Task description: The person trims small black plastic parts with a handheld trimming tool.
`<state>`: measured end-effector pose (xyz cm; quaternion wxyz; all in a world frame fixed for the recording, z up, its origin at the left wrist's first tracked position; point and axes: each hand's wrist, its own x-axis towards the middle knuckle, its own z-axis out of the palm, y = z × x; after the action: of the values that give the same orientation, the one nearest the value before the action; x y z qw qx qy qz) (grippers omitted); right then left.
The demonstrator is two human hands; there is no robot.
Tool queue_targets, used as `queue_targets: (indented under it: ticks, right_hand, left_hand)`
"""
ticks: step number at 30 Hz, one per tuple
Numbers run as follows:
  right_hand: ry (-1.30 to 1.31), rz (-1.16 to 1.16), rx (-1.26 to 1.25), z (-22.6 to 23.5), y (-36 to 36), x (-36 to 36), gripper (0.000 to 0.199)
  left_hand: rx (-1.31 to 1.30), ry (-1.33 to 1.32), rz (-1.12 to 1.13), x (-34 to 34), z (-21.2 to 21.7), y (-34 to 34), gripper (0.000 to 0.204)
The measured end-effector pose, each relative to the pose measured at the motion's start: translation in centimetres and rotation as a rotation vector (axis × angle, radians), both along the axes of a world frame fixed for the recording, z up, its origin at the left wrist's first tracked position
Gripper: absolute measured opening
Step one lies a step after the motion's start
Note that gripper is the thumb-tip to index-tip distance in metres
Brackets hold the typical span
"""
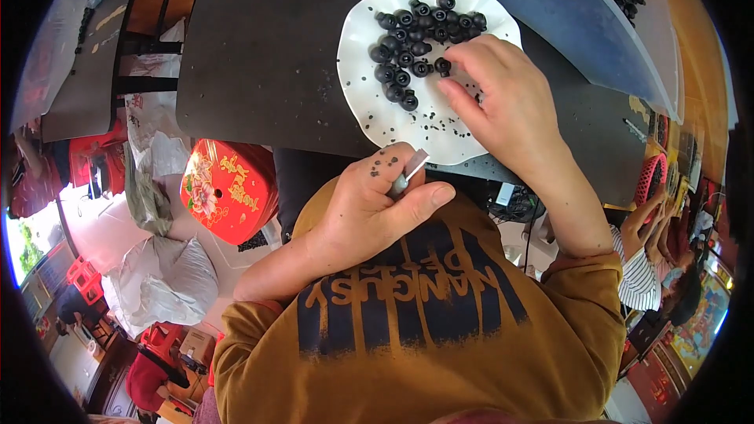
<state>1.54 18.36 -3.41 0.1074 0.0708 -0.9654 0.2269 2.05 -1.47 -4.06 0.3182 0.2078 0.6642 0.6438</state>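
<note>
A small blade with a pale edge (419,163) sticks out of my left hand (369,192), closed around it in front of my chest. Black specks cling to the fingers of that hand. Over the right side of a white wavy-rimmed plate (491,12) reaches my right hand (506,98), its thumb and forefinger parted. A small black round-bodied part with a ringed neck (443,67) sits between these fingertips, with a gap visible around it. Several more black parts (404,35) of the same kind lie bunched on the plate. Black crumbs are scattered near its front.
The plate stands on a dark table (259,55). A translucent blue bin (565,23) at the back right has many black pieces in it. Left of me are a red stool (228,192) and a white sack (161,279). Other people sit off to both sides.
</note>
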Motion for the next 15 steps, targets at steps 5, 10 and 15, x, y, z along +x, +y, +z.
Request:
queue_targets:
  ticks: [5, 10, 15]
  right_hand:
    - [0.043, 0.029, 0.074, -1.1, 0.4, -0.3, 0.019]
    - [-0.176, 0.02, -0.521, 0.5, -0.2, 0.9, 0.017]
    - [-0.592, -0.013, -1.6, 3.1, -1.5, 2.9, 0.025]
  left_hand:
    - [-0.007, -0.043, 0.021, 0.5, -0.2, -0.1, 0.028]
    - [-0.034, -0.185, 0.078, 0.3, 0.1, -0.7, 0.027]
    - [0.069, -0.012, 0.133, -0.7, 1.0, -0.3, 0.026]
